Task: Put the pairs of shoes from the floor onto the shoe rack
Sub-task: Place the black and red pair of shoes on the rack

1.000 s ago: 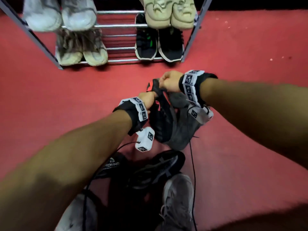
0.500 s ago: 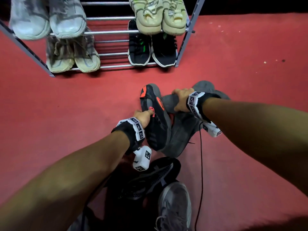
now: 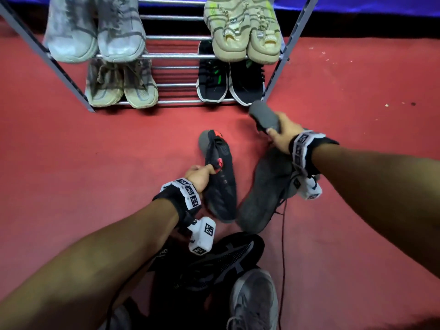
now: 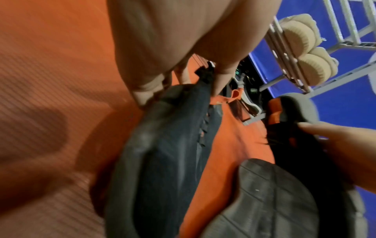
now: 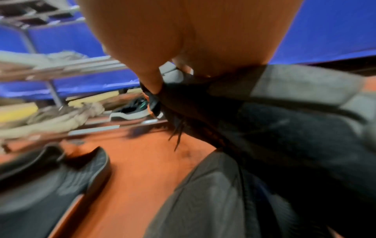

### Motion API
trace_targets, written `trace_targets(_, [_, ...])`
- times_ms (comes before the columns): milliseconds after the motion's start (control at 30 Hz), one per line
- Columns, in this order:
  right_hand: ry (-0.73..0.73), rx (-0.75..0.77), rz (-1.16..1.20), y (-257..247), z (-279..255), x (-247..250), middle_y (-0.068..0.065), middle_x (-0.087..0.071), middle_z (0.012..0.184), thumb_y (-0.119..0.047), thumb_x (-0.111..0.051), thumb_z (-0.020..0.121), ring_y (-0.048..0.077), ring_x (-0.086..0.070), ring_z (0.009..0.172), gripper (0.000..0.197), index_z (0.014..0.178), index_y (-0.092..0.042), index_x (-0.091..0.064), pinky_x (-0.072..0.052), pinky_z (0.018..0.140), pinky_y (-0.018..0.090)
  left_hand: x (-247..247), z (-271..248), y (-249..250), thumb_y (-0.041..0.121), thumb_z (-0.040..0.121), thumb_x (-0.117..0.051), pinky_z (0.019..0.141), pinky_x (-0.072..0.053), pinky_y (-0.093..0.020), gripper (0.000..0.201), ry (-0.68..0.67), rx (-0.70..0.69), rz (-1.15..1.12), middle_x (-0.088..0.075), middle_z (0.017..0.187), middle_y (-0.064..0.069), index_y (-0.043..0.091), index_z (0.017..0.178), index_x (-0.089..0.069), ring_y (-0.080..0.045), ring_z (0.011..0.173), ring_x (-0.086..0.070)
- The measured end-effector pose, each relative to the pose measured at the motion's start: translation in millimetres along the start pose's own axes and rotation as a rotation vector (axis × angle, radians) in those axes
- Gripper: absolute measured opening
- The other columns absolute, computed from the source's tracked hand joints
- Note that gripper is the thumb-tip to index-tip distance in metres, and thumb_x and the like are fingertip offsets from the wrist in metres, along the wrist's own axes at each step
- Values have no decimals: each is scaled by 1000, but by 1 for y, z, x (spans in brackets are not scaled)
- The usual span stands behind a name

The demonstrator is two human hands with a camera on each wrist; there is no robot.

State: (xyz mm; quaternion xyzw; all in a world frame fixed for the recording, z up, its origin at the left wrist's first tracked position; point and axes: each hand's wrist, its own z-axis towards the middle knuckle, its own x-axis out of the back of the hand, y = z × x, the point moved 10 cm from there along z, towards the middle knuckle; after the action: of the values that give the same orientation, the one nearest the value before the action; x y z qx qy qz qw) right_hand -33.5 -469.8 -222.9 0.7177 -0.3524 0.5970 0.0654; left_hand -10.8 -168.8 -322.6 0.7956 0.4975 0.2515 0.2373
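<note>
our bare forearms wore black wrist straps with white tag-printed blocks, thin cables trailing down.

I can't read any whole word here. The black shoe under my left wrist shows only the letters "NG".

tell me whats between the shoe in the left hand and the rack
Only bare red floor separates the dark shoe from the shoe rack, seen in the head view.

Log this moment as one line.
left hand: holds dark shoe with red accents | right hand: holds grey-soled shoe | shoe rack: four pairs
</note>
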Motion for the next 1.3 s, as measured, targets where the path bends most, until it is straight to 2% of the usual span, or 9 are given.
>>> trace_targets(267, [192,-136,638,-28,11,24,6,-65,123,-39,-52,95,23,-59,114,44,135,-21,-51,-42,98,28,64,16,-6,16,83,-63,79,-53,-36,10,144,-57,-90,-66,88,-10,20,75,-68,-24,81,-60])
trace_targets(333, [145,-222,768,-40,14,9,8,-65,124,-45,-53,90,29,-60,117,50,131,-16,-57,-43,105,40,74,17,-7,16,85,-62,86,-50,-37,8,168,-45,-148,-66,95,-10,16,84,-69,-25,88,-60])
trace_targets(433, [-88,-300,800,-64,9,-33,7,-63,123,-48,-50,93,27,-61,114,54,131,-11,-58,-48,103,44,88,16,-6,14,90,-57,73,-43,-23,22,190,-55,-151,-59,102,-7,8,107,-70,-22,92,-53])
trace_targets(600, [-253,-318,865,-95,8,-117,15,-66,121,-45,-65,74,34,-64,110,67,125,-3,-60,-50,101,51,110,15,-11,8,84,-59,91,-51,-41,12,248,-38,-240,-65,93,-12,11,83,-70,-25,87,-59])
trace_targets(733, [-292,-279,703,-130,-21,-122,12,-61,128,-36,-60,92,31,-60,118,51,132,-5,-53,-45,106,43,139,15,-2,15,91,-54,70,-37,-27,11,313,-93,-186,-58,86,-8,12,87,-64,-23,85,-50])
trace_targets(900, [-401,-221,406,-129,-31,-113,11,-67,122,-29,-72,84,30,-64,109,50,127,-8,-60,-49,100,36,140,23,-4,14,94,-56,82,-43,-23,32,195,-112,-103,-63,113,-6,8,124,-64,-20,97,-55])
trace_targets(1033, [-531,-165,325,-125,-48,-104,5,-65,100,-11,-69,86,23,-63,84,50,131,-22,-50,-49,64,23,123,21,-19,18,78,-68,97,-51,-37,54,98,-113,-137,-70,108,-6,26,131,-60,-28,103,-65])
trace_targets(1133, [-596,-119,220,-123,-62,-101,0,-63,86,-1,-70,81,17,-60,70,68,132,-33,-38,-48,42,19,116,19,-26,12,58,-65,91,-56,-44,78,45,-113,-118,-71,97,-4,33,133,-57,-34,101,-67])
trace_targets(1300, [-530,-33,113,-138,-59,-93,14,-67,107,1,-68,78,29,-61,90,87,151,-29,-30,-50,59,30,114,7,-12,-15,76,-55,82,-53,-38,84,57,-185,-80,-64,107,-8,29,146,-39,-32,99,-62])
